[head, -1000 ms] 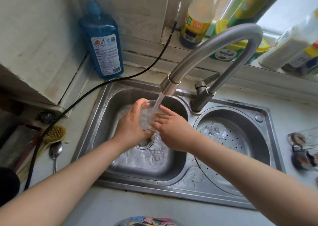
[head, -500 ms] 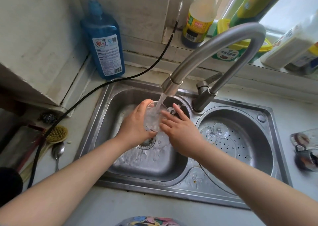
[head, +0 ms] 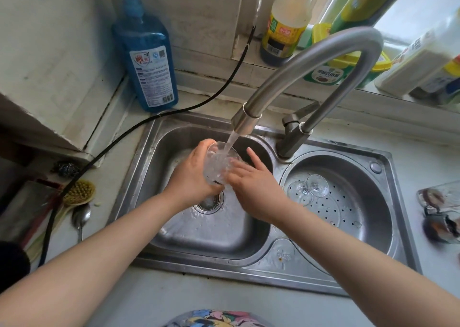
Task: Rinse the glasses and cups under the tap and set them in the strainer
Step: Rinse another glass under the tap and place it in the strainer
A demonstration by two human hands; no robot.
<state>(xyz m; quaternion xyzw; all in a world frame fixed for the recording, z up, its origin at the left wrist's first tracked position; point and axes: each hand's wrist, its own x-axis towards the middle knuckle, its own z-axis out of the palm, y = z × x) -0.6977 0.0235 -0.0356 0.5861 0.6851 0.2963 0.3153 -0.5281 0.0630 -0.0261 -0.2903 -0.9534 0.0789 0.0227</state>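
My left hand (head: 191, 175) grips a clear glass (head: 219, 165) over the left sink basin (head: 214, 229). Water from the steel tap (head: 251, 117) runs straight into the glass. My right hand (head: 256, 184) lies against the glass's right side with its fingers straight and spread. In the round strainer basin (head: 348, 209) on the right lies a clear stemmed glass (head: 311, 188), tipped on its side. More glassware (head: 440, 209) stands on the counter at the far right edge, partly cut off.
A blue soap bottle (head: 148, 60) stands behind the sink at the left. A black cable (head: 119, 142) crosses the counter. A brush (head: 77, 192) and spoon (head: 80, 218) lie to the left. Bottles (head: 283, 25) line the window sill.
My hands and the glass stay under the running water. The right hand's fingers have spread and shifted along the glass's side.
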